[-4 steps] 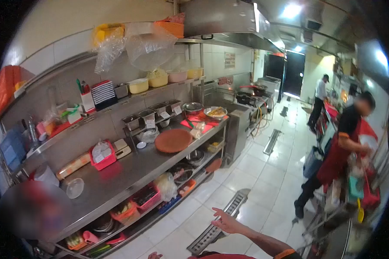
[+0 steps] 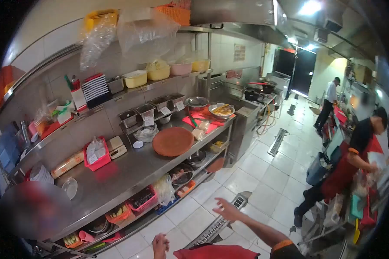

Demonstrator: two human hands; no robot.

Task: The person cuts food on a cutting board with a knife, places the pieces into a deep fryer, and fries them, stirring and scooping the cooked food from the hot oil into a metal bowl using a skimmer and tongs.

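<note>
My right hand (image 2: 227, 210) reaches forward over the floor, its fingers spread and holding nothing. My left hand (image 2: 161, 246) is low in the view, fingers loosely bent, with no object seen in it. Neither hand touches the steel counter (image 2: 147, 168) on the left. On that counter lie a round brown board (image 2: 173, 141), a red cutting board (image 2: 212, 127) with food and a knife, and a bowl of yellowish food (image 2: 221, 111). A pink basket (image 2: 97, 160) with wrapped contents stands beside a white scale (image 2: 116, 147).
A floor drain grate (image 2: 216, 226) runs along the tiled aisle. At the right, a person in a red apron (image 2: 339, 172) works at a side counter; another in a white shirt (image 2: 330, 95) is farther back. Below the counter are baskets (image 2: 143, 199); a stove (image 2: 259, 93) is beyond.
My left hand has risen further into view. The camera view has shifted slightly, and more of my red apron shows at the bottom. My right hand stays outstretched, with its fingers spread.
</note>
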